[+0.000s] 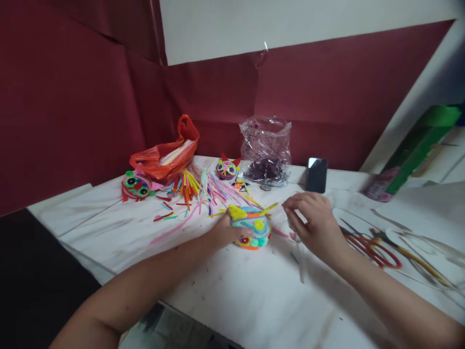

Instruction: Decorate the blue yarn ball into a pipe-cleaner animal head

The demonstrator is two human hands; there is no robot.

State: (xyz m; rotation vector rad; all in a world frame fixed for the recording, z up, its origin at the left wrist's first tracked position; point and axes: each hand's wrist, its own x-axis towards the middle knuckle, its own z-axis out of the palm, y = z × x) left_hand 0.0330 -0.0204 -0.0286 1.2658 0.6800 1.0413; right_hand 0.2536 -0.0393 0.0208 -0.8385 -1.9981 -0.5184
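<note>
My left hand grips the side of a round head-shaped craft covered in pipe cleaners. It has pale blue, lilac and orange strips, coloured dots and a yellow ear at its upper left. From its upper right a yellow pipe cleaner sticks out. My right hand hovers just right of that strip, its thumb and fingers curled together in a pinch. Whatever the fingertips hold, if anything, cannot be made out. A loose pink strip lies between the craft and the right hand.
Behind lie bundles of pipe cleaners, a red plastic bag, two finished-looking craft heads, a clear plastic bag and a phone. Red-handled scissors, yellow-handled pliers and a green box are on the right.
</note>
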